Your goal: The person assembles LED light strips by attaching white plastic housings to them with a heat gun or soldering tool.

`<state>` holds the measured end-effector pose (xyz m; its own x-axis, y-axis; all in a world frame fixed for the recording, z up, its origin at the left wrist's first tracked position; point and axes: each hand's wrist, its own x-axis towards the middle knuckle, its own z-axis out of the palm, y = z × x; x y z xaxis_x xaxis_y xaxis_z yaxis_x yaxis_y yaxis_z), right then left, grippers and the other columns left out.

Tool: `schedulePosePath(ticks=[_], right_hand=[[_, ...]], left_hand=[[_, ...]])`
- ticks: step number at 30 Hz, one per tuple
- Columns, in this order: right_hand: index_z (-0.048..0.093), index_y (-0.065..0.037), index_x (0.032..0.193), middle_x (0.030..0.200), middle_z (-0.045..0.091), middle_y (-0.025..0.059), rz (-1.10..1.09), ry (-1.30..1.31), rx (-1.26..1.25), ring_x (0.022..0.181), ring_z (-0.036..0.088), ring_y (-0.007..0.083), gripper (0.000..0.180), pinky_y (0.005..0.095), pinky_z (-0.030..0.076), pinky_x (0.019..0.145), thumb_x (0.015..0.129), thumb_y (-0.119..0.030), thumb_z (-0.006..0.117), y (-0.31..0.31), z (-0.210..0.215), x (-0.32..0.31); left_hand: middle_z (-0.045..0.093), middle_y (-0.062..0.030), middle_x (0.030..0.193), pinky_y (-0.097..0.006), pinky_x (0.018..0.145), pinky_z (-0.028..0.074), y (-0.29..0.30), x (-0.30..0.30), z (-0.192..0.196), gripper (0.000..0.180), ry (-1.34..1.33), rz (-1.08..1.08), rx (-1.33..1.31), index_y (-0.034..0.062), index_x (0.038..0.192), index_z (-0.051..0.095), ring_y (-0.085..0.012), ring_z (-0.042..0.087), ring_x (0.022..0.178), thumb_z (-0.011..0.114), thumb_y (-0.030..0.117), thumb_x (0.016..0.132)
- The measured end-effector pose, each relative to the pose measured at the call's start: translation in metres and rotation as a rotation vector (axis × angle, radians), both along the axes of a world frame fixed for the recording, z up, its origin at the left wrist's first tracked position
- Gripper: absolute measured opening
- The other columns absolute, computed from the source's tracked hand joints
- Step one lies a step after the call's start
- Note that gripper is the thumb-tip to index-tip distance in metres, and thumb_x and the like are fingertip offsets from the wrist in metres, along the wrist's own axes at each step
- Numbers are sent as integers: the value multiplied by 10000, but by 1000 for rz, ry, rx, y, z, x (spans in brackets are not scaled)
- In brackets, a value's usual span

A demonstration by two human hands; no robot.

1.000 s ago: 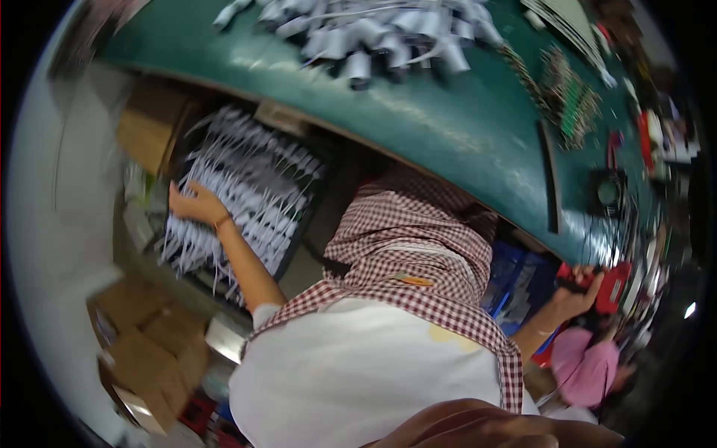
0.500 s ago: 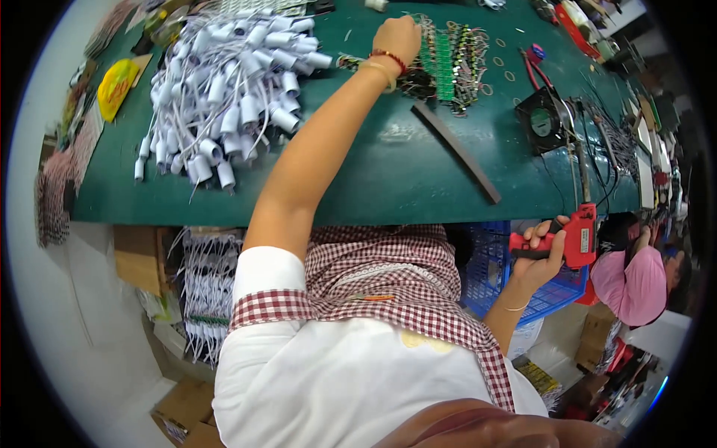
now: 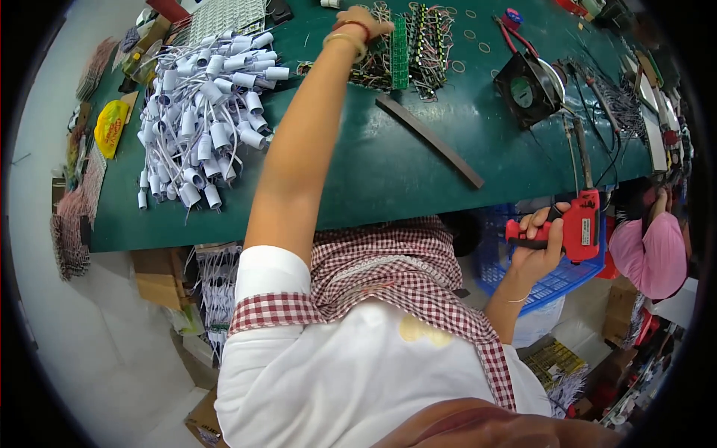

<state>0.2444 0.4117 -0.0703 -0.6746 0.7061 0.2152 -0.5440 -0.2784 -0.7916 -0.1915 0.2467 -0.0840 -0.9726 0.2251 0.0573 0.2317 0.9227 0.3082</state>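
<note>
My left arm reaches far across the green table. My left hand [image 3: 362, 22] is at the near-left edge of a strip of green circuit boards [image 3: 400, 54], its thumb pointing toward the strip. The back of the hand hides most of its fingers, so whether they grip anything does not show. Dark wired components [image 3: 429, 46] lie in rows to the right of the strip. My right hand [image 3: 539, 240] is wrapped round the grip of a red soldering gun [image 3: 581, 228], at the table's front edge. Its metal barrel points up past the edge.
White cylindrical sockets with wires [image 3: 213, 119] are heaped at left. A dark flat bar [image 3: 429, 140] lies mid-table. At right stand a black fan [image 3: 527, 89] and loose cables. A blue basket [image 3: 497, 254] sits below the edge. A person in pink [image 3: 653, 254] is at far right.
The view has shifted, so the table items appear further left. My left hand's thumb now shows stretched toward the boards. My right hand keeps hold of the soldering gun.
</note>
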Motion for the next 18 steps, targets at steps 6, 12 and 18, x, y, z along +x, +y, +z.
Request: schedulePosePath(ticks=[6, 12, 18], right_hand=[[470, -26, 1135, 753, 533, 77, 20, -60, -6, 577, 463, 105, 220, 280, 443, 584, 947, -139, 479, -2, -12, 1], [469, -21, 1130, 749, 530, 76, 10, -71, 2, 578, 465, 104, 221, 281, 444, 579, 944, -140, 483, -9, -7, 4], [465, -23, 1132, 756, 531, 78, -33, -101, 35, 582, 465, 106, 228, 287, 437, 593, 938, -140, 485, -5, -10, 17]], left_hand=[[559, -215, 1095, -403, 825, 499, -17, 67, -24, 562, 254, -10, 370, 23, 1044, 651, -371, 589, 940, 736, 460, 703], [560, -157, 1058, -379, 833, 477, -22, 123, -25, 331, 562, -628, 371, 34, 1066, 619, -335, 561, 959, 679, 103, 748], [551, -126, 1075, -398, 921, 429, -60, 194, -10, 430, 198, -860, 640, 50, 1132, 598, -308, 516, 1015, 596, -74, 721]])
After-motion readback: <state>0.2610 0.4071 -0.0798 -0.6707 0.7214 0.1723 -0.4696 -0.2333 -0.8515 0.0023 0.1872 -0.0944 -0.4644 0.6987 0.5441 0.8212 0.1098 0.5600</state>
